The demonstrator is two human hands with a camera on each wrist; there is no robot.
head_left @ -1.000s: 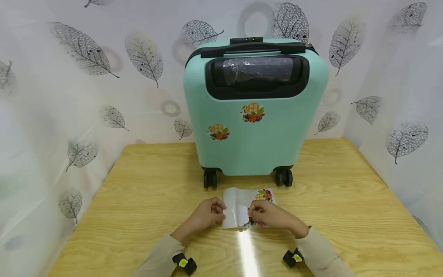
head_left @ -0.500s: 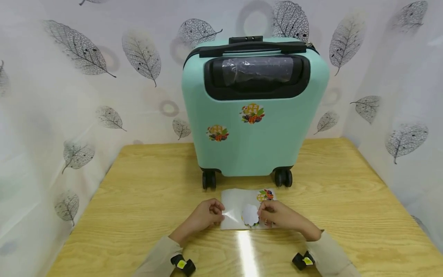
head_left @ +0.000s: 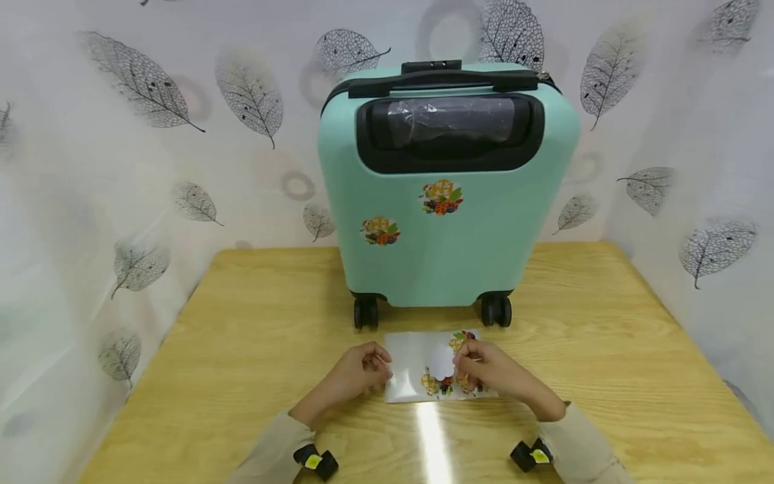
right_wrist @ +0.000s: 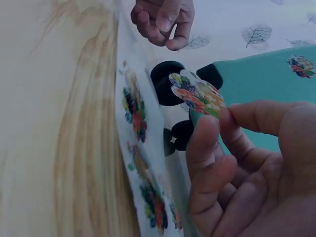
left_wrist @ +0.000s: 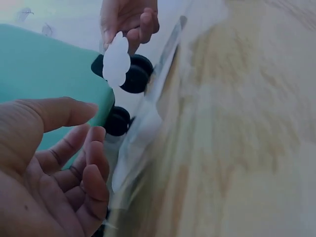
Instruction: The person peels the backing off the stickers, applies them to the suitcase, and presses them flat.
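A scalloped sticker [head_left: 441, 363] is pinched at its edge by my right hand [head_left: 498, 374], its white back facing up in the head view. In the right wrist view the colourful fruit print of the sticker [right_wrist: 196, 94] shows, between thumb and fingertips. Below it a sticker sheet [head_left: 404, 355] lies on the table, with several printed stickers on its right part. At the sheet's left edge is my left hand [head_left: 358, 376]. The left wrist view shows that hand's thumb and loosely bent fingers apart, with nothing between them.
A mint-green suitcase [head_left: 459, 262] stands upright on black wheels behind the sheet. Two fruit stickers, an upper one [head_left: 442, 197] and a lower left one [head_left: 380, 230], are on its front. A leaf-patterned curtain [head_left: 254, 181] surrounds the wooden table [head_left: 266, 302].
My right hand has peeled the sticker off the sheet and moved slightly right and up with it. The sheet, which was bent up on its left, now lies flatter. My left hand has let go of the sheet.
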